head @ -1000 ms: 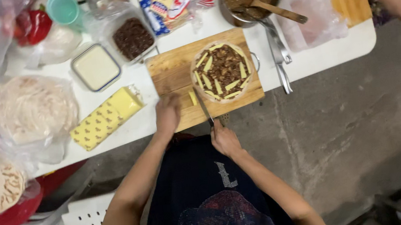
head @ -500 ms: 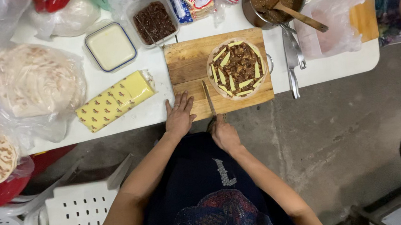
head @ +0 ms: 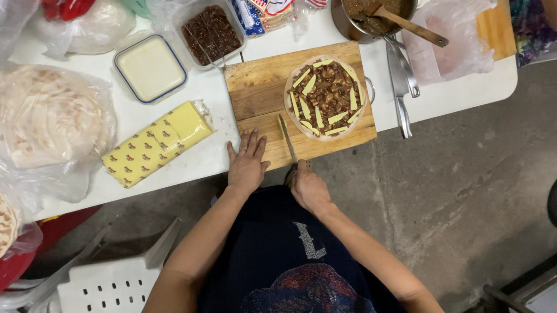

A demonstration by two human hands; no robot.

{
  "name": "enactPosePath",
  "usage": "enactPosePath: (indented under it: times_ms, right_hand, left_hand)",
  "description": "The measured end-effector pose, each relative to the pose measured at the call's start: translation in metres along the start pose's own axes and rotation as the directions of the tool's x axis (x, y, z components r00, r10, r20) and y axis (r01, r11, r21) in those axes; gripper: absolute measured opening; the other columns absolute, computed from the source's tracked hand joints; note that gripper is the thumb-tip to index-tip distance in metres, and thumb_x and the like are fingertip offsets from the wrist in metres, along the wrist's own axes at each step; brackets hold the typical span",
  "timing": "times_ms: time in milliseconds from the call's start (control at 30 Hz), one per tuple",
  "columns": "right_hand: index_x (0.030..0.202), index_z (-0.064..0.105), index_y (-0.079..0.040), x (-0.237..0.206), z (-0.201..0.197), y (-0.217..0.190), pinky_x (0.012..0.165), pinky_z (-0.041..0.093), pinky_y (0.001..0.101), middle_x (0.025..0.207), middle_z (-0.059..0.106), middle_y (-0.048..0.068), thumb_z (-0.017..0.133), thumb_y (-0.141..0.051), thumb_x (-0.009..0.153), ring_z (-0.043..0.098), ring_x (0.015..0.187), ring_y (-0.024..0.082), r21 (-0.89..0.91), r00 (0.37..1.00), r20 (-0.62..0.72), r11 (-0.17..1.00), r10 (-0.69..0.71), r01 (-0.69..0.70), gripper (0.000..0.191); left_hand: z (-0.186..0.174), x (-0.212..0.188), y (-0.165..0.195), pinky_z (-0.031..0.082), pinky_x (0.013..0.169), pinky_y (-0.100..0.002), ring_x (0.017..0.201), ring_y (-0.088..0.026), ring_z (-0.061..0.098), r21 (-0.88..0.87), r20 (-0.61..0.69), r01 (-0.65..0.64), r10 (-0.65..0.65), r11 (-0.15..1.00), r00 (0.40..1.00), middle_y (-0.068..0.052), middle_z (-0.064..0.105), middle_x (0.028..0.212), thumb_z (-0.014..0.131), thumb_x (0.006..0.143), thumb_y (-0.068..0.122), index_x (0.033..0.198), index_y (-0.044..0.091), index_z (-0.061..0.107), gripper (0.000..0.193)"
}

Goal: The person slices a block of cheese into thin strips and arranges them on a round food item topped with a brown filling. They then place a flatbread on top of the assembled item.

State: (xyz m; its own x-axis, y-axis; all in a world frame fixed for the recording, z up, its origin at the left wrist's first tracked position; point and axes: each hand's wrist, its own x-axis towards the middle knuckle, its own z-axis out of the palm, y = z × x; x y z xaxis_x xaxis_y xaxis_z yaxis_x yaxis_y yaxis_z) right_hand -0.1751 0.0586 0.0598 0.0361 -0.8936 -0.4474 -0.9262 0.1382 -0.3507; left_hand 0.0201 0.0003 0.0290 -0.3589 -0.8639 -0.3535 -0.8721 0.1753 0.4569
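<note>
- My right hand (head: 308, 188) grips the knife (head: 287, 140), blade flat on the wooden board (head: 258, 89).
- My left hand (head: 246, 161) lies open, fingers spread, at the board's seven o'clock corner.
- The topped flatbread (head: 325, 98) sits at the knife's two o'clock, brown filling ringed by pale cheese strips.

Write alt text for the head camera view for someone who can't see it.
Seen from above, a person's right hand holds a knife on a wooden cutting board, and the left hand rests flat at its edge. On the board lies a flatbread topped with brown filling and cheese strips; a cheese block lies left.
</note>
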Motion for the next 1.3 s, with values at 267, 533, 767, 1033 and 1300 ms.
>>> enactPosePath:
  times_ms: [267,533,767,1033,1300]
  right_hand:
    - [0.115,0.041,0.003,0.0,-0.003,-0.004,0.068,0.056,0.0599,0.078,0.068,0.033,0.05,-0.018,0.098,0.068,0.074,0.052,-0.001,1.0,0.006,1.0,-0.015,0.015,0.028]
    - [0.115,0.039,0.005,0.006,0.002,-0.006,0.072,0.056,0.0591,0.081,0.068,0.034,0.051,-0.016,0.096,0.068,0.079,0.054,0.064,0.997,0.075,0.998,0.018,-0.023,0.031]
    - [0.123,0.039,0.005,0.014,0.014,0.0,0.072,0.055,0.0577,0.083,0.07,0.033,0.05,-0.014,0.097,0.069,0.078,0.05,0.075,0.998,0.059,0.997,0.01,-0.015,0.034]
    - [0.127,0.047,-0.006,0.0,-0.018,0.01,0.047,0.05,0.0435,0.073,0.063,0.021,0.042,-0.021,0.105,0.059,0.051,0.031,0.58,0.963,0.266,0.792,0.036,-0.19,0.028]
    - [0.118,0.048,-0.005,-0.011,-0.037,0.022,0.077,0.052,0.0586,0.09,0.071,0.029,0.044,-0.026,0.103,0.067,0.086,0.052,0.365,0.998,0.058,0.931,-0.031,0.008,0.026]
  left_hand:
    - [0.0,-0.001,0.001,0.006,0.121,-0.067,0.158,-0.028,0.007,0.0,0.001,0.006,-0.006,1.0,1.0,-0.007,0.014,0.171,0.058,0.098,0.037,0.159,0.013,0.033,0.07]
    - [-0.001,0.0,0.001,0.006,0.122,-0.067,0.158,-0.028,0.006,0.0,0.01,0.008,-0.008,1.0,1.0,-0.006,0.012,0.171,0.058,0.098,0.037,0.159,0.014,0.03,0.071]
    - [-0.002,-0.001,0.004,0.006,0.121,-0.067,0.157,-0.028,0.008,-0.007,0.015,0.021,-0.021,1.0,1.0,-0.007,0.013,0.171,0.06,0.097,0.035,0.159,0.013,0.031,0.071]
    - [0.003,0.021,0.015,0.038,0.112,-0.053,0.131,-0.031,0.052,-0.416,-0.261,0.05,-0.172,0.908,0.95,-0.014,0.057,0.145,0.065,0.095,0.017,0.145,0.004,0.052,0.053]
    - [0.015,0.075,0.044,0.059,0.077,-0.027,0.087,-0.014,0.069,-0.989,0.125,0.143,-0.315,0.037,0.941,-0.009,0.074,0.112,0.071,0.096,0.015,0.128,0.001,0.062,0.037]
